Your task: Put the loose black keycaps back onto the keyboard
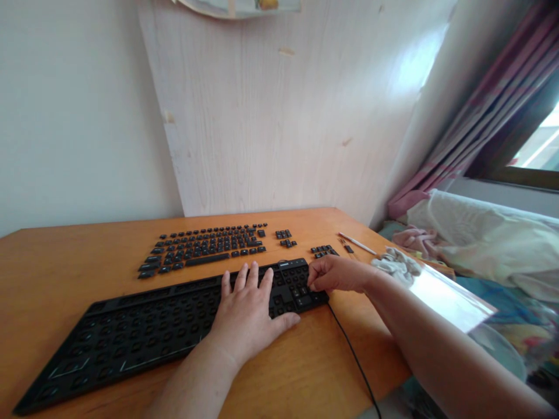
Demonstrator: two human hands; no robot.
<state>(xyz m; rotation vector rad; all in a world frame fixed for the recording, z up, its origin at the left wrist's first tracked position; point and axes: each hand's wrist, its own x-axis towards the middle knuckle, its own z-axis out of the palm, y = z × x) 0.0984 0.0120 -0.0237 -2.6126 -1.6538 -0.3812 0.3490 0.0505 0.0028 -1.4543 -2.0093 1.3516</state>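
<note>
A black keyboard [161, 320] lies slantwise on the table, with most of its key sockets bare. Over its right half my left hand [251, 311] rests palm down, fingers spread, holding nothing. My right hand [334, 273] is closed in a pinch at the number pad on the keyboard's right end. Whatever its fingertips hold, if anything, is hidden. A few keycaps [302, 294] sit on the number pad beside those fingers. Behind the keyboard, loose black keycaps [209, 247] lie in rows, with smaller groups [283, 234] to their right and more keycaps [322, 251] just beyond my right hand.
The wooden table [56, 256] meets a pale board [279, 128] at the back. A white pen [357, 242], a small black-ended tool [347, 247] and a crumpled grey cloth [396, 266] lie at right. The keyboard's cable [353, 352] runs off the front edge.
</note>
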